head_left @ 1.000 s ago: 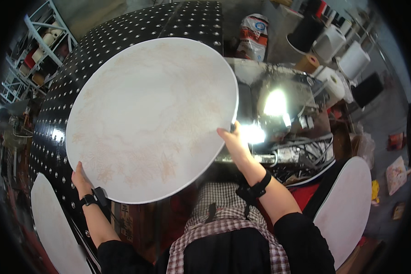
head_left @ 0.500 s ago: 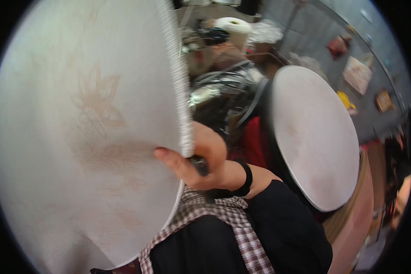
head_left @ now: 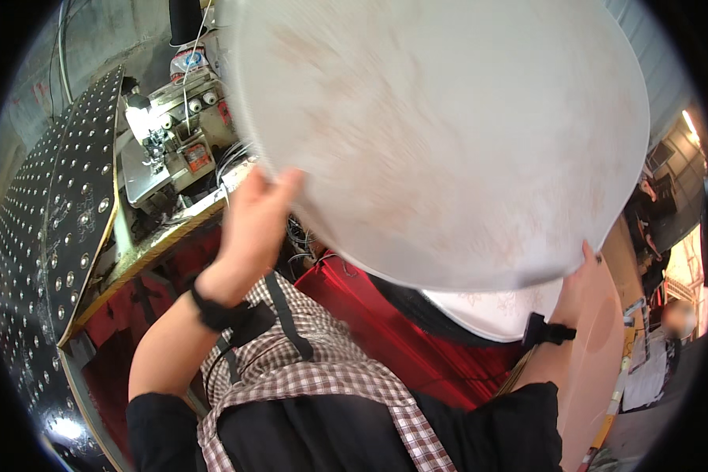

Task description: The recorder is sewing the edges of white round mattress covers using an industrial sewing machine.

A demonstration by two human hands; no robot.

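A large round white mat (head_left: 448,141), faintly patterned in brown, is raised in front of me and tilted. My left hand (head_left: 256,216) grips its left edge, slightly blurred, with some fingers hidden. Around the lower right rim my right hand (head_left: 580,275) is closed, its thumb tip showing and the other fingers behind the mat. Partly covered by it, a second round white mat (head_left: 499,311) with a floral pattern lies lower down on something dark and round.
An overlock sewing machine (head_left: 185,145) with its lamp lit stands at the left on a worktable (head_left: 145,259). A black studded panel (head_left: 63,197) rises at far left. Red material (head_left: 354,311) lies below the mats, and a pale pink surface (head_left: 598,338) is at right.
The held mat has swung from the left to the upper middle and right. My left hand has come into view on its edge; my right hand has moved right. The sewing machine now shows.
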